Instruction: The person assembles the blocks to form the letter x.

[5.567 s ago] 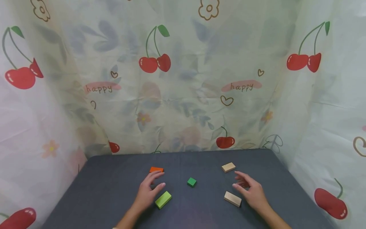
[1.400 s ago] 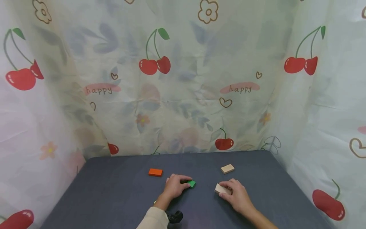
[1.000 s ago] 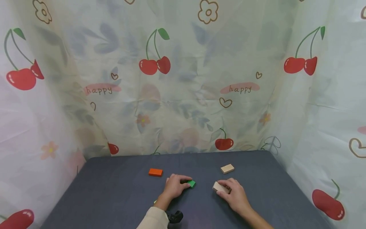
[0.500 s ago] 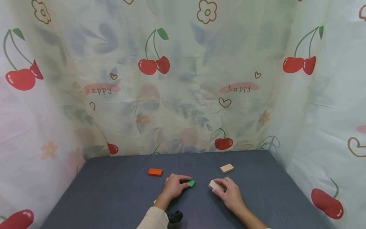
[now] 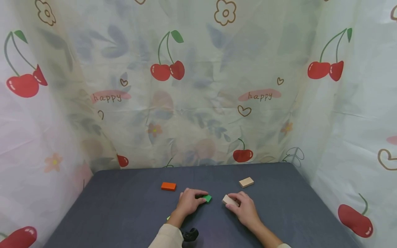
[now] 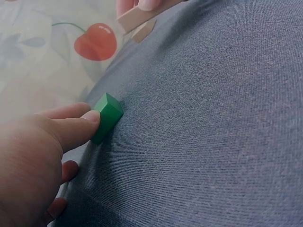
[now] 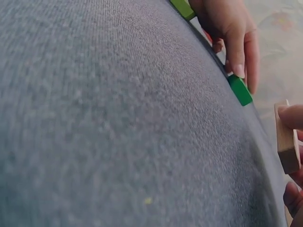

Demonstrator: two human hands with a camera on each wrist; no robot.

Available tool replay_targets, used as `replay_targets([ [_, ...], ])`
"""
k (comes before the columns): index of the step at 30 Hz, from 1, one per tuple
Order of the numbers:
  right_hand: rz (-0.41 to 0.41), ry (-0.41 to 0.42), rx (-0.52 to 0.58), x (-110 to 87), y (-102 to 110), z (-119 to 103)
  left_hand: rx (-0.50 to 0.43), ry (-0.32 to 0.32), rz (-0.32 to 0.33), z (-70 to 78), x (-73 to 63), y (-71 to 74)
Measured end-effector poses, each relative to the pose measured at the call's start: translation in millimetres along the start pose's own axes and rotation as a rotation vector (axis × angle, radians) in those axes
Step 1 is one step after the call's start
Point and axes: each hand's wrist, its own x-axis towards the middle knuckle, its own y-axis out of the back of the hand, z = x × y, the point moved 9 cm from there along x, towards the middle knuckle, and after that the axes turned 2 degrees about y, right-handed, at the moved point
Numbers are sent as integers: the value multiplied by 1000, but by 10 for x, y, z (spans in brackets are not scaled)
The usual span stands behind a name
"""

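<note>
1. Here comes the right hand (image 5: 246,208), wooden block (image 5: 228,200) pinched between thumb and fingers, edging leftward!
2. Left hand (image 5: 188,202) hasn't budged, thumb and fingers pinching the green block (image 5: 208,198) on the table (image 5: 124,206).
3. Gap narrowing; the pieces sit near, still apart.

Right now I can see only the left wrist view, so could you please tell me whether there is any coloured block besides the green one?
Observer: Yes, the head view shows an orange block lying to the left of the left hand.

Operator: Thank you; apart from the green block that it pinches, would you say anything else lies close to that hand?

Observer: A lime-green block does; it shows in the right wrist view, cut off by the frame's top edge.
</note>
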Motion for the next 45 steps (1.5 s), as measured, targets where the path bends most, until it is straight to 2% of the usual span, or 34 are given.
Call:
replay_targets([
  [7,-53,-32,-8,41,-110,2,5,-4,6,22,0,8],
  [15,-70,7,-26,71,-196,-75,16,-15,19,32,5,18],
  [23,-146,-22,-67,101,-340,-66,21,-7,16,34,3,17],
  [37,-187,-4,-98,106,-468,-145,28,-9,29,35,-10,24],
  [45,-245,-93,-134,105,-567,-96,28,-28,39,29,-14,26],
])
